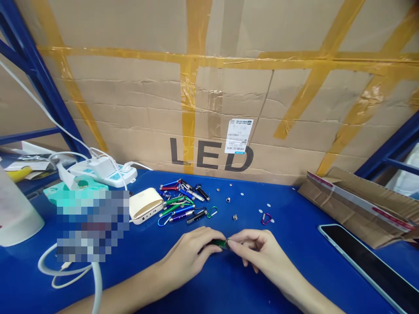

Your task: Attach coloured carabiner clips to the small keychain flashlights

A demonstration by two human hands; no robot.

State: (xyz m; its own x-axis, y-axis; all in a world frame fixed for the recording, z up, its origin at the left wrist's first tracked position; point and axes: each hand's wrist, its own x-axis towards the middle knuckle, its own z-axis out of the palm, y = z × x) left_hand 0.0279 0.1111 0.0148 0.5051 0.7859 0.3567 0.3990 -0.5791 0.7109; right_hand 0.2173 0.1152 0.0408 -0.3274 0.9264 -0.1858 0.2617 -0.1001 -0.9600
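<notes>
Behind the blue desk [209, 292] stands a taped cardboard box [147, 100], while near the desk's middle the left hand [186, 253] has its fingers [209, 235] closed on 1 small green piece [222, 244] and the right hand [266, 253] pinches its other end, nearer than the coloured metal tubes [182, 215].

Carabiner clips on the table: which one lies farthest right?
The purple-red clip, lying apart toward the phone; the others, like the green clip, lie by the tube pile.

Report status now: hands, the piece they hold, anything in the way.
Left hand gripping small dark-and-green piece. Right hand fingertips at its right end. Nothing blocking between hands; green metal carabiner lies just beyond.
</notes>
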